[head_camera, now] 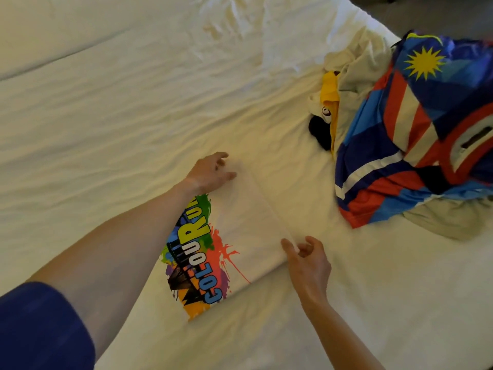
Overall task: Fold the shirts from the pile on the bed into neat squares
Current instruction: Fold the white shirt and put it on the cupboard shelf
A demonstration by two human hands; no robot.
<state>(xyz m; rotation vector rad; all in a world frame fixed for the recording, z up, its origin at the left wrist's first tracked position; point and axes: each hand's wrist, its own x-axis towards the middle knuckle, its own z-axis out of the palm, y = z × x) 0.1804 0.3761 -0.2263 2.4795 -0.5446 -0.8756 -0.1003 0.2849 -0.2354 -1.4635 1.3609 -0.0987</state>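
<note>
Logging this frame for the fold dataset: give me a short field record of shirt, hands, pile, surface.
shirt_in_work: white shirt with a multicoloured splash print, lying flat on the bed, partly folded with a straight edge on its right side
left_hand: left hand at the shirt's far end, fingers loosely spread, grip not evident
right_hand: right hand at the shirt's near right edge, fingers relaxed, holding nothing clearly
pile: unfolded pile at right, blue-red patterned jersey on top
surface: white bedsheet, wrinkled

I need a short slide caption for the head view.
Both hands flatten a white printed shirt beside the pile.
</note>
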